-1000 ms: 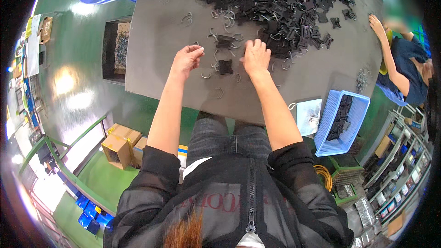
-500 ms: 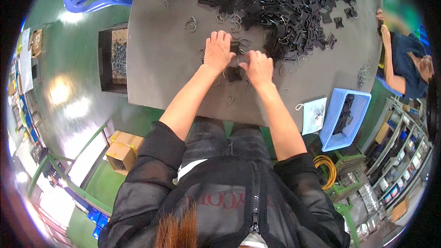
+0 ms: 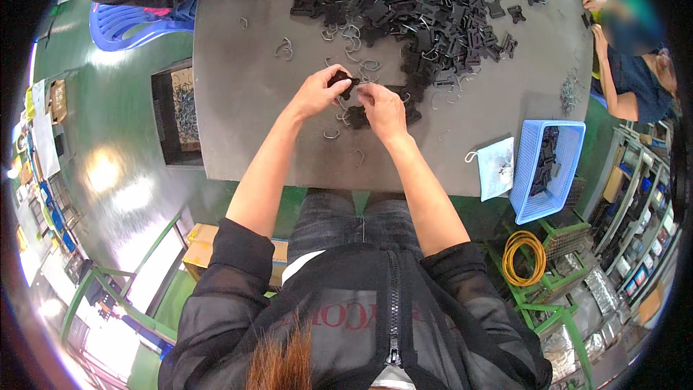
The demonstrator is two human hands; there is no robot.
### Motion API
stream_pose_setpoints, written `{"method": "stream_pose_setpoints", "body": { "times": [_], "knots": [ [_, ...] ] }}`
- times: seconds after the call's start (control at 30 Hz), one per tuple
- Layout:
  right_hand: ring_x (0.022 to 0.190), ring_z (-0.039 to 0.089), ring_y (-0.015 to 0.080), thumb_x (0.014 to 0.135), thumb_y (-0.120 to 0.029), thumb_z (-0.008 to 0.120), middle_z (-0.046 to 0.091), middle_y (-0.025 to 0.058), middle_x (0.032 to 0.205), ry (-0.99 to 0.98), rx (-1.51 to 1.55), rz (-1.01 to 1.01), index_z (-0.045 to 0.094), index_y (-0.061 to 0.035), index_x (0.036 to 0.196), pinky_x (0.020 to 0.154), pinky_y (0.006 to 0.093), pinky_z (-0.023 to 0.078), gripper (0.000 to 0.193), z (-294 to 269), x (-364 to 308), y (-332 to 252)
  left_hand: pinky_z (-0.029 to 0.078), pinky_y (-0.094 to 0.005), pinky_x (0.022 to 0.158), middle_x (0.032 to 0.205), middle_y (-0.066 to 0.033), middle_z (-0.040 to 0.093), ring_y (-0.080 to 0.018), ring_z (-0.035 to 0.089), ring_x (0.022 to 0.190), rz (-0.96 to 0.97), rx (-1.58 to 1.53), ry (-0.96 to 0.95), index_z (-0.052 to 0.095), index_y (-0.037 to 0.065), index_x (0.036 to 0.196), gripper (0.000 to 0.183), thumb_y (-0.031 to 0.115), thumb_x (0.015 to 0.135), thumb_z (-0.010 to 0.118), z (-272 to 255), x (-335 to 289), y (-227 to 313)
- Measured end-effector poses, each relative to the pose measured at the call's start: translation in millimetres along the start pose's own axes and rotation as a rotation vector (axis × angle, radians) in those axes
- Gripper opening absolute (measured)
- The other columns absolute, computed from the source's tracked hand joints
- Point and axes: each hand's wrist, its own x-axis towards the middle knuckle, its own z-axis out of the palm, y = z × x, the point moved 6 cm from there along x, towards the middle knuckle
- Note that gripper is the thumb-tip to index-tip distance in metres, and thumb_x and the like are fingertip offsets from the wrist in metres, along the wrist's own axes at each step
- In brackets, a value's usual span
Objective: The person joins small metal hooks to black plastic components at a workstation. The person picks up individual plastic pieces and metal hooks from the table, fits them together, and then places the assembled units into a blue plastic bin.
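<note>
Beside the table's left edge sits a dark bin (image 3: 177, 112) of wire clips. On the grey table (image 3: 245, 101), the left hand (image 3: 314, 92) has its fingers closed on a small black plastic part (image 3: 341, 81), held just above the surface. The right hand (image 3: 382, 108) meets it with fingertips pinched; whether they grip a wire clip I cannot tell. The part looks light, stiff and easy to pinch by its edges. Beyond lies a heap of black parts (image 3: 426, 0), and farther right a blue basket (image 3: 548, 170).
</note>
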Motion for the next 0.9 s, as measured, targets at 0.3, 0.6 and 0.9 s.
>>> {"method": "stream_pose_setpoints", "body": {
  "times": [0.3,0.6,0.9],
  "knots": [
    [0.09,0.053,0.026,0.08,-0.009,0.055,0.047,0.0077,0.095,0.178,-0.801,-0.145,0.058,-0.0192,0.102,0.071,0.038,0.047,0.025,-71,-2,22,0.046,-0.0222,0.061,0.091,-0.0017,0.058,-0.0085,0.057,0.068,-0.196,-0.104,0.011,0.056,0.011,0.11,0.028,0.004,0.084,0.046,0,-29,1],
    [0.091,0.053,0.0242,0.067,-0.017,0.074,0.048,0.006,0.094,0.08,-0.767,-0.359,0.055,-0.0134,0.089,0.07,0.037,0.047,0.029,-102,8,21,0.041,-0.0432,0.076,0.113,-0.0089,0.052,-0.0264,0.055,0.095,0.02,1.292,0.337,0.051,0.012,0.109,0.048,0.03,0.07,0.074,82,-40,-1],
    [0.081,0.061,0.0285,0.076,-0.022,0.068,0.054,0.0073,0.087,0.142,-0.293,-0.118,0.057,-0.0134,0.086,0.066,0.0399,0.05,0.017,-46,-13,38,0.052,-0.0304,0.064,0.091,-0.0103,0.064,-0.0197,0.066,0.079,-0.25,0.187,0.092,0.045,0.007,0.118,0.044,0.012,0.079,0.067,57,-51,-6]
  ]
}}
